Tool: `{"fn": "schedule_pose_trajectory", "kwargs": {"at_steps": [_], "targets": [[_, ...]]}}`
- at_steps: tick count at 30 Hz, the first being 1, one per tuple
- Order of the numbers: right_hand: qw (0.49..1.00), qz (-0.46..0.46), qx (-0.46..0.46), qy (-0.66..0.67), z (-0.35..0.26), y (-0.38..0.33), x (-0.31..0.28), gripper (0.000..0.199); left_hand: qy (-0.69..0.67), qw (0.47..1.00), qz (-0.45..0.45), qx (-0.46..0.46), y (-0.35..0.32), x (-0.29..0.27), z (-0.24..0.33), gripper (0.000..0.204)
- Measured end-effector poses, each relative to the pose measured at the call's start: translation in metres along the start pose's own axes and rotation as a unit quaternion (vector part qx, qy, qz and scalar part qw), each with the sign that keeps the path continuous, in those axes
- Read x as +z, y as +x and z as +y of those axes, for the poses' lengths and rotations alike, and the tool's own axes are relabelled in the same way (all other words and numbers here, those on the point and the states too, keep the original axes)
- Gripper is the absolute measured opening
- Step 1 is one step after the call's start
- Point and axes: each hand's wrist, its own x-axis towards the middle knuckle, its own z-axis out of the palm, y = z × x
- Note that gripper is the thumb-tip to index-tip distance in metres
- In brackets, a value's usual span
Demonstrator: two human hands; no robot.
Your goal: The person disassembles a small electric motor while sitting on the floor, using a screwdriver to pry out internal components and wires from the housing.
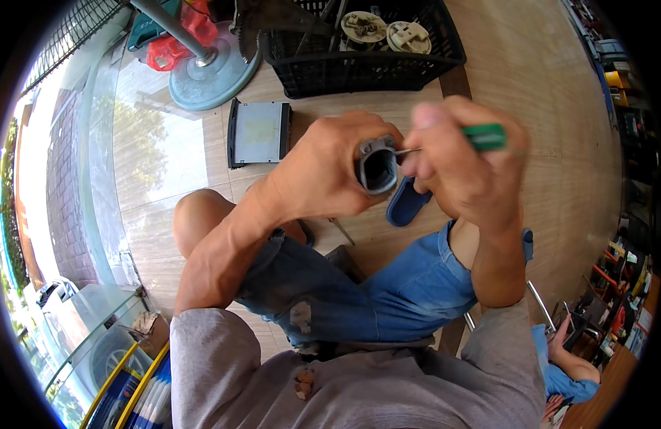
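My left hand [330,163] is wrapped round a hollow grey metal housing [369,150], whose dark round opening faces up toward me. In my right hand [466,168] is a screwdriver with a green handle [485,136]. Its thin shaft meets the housing's rim on the right side; the exact contact point is too small to make out. My right fingers are closed and slightly blurred. Both hands are held up over the floor, in front of my bent knees.
Beyond my hands stands a black plastic crate [352,75] with round cream parts [409,37]. A flat metal unit [260,133] lies left of it, near a round stand base [214,80]. Below is a blue slipper [408,203]. Another person [574,368] sits at lower right.
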Motion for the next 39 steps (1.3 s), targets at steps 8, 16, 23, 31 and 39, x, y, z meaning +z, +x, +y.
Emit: {"fn": "schedule_pose_trajectory", "kwargs": {"at_steps": [8, 16, 23, 31, 39], "targets": [[0.996, 0.018, 0.053, 0.07, -0.001, -0.007, 0.001, 0.028, -0.156, 0.976, -0.022, -0.149, 0.001, -0.006, 0.011, 0.029], [0.972, 0.102, 0.145, 0.155, -0.012, -0.016, 0.003, 0.034, -0.181, 0.974, -0.02, -0.138, 0.001, -0.005, 0.011, 0.023], [0.97, 0.147, 0.044, 0.188, 0.0, -0.024, 0.001, 0.015, -0.199, 0.965, -0.019, -0.171, 0.001, -0.003, 0.006, 0.025], [0.982, 0.047, -0.175, -0.058, 0.007, -0.015, -0.002, 0.021, -0.249, 0.952, -0.004, -0.181, 0.002, -0.002, 0.008, 0.029], [0.984, 0.089, -0.151, -0.037, -0.011, -0.003, 0.008, 0.044, -0.301, 0.943, 0.003, -0.143, 0.002, -0.002, 0.007, 0.033]]}}
